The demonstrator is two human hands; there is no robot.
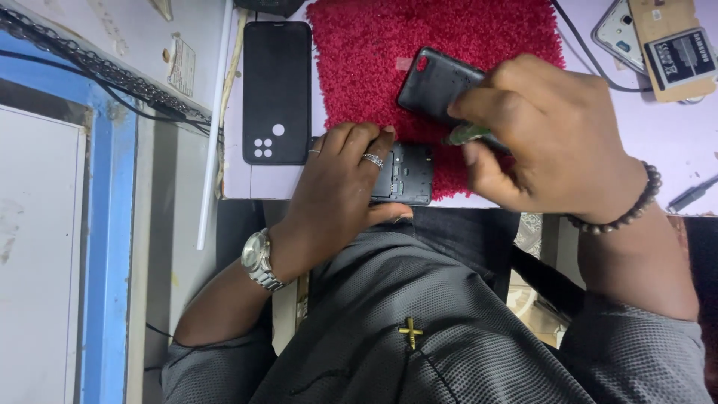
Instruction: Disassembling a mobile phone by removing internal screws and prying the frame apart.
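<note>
My left hand (340,183), with rings and a silver wristwatch, presses down on an opened black phone (407,173) whose inner parts show, at the near edge of a red shaggy mat (374,52). My right hand (550,135), wearing a bead bracelet, grips a green-handled tool (467,135) and also touches a black phone back cover (437,78) lying on the mat. The tool's tip is hidden behind my fingers.
A black phone case (277,90) with round cutouts lies left of the mat. At the far right are a white opened phone (621,30), a battery (680,56) on a brown card, and a black cable (580,45). A blue-edged shelf (108,224) stands at left.
</note>
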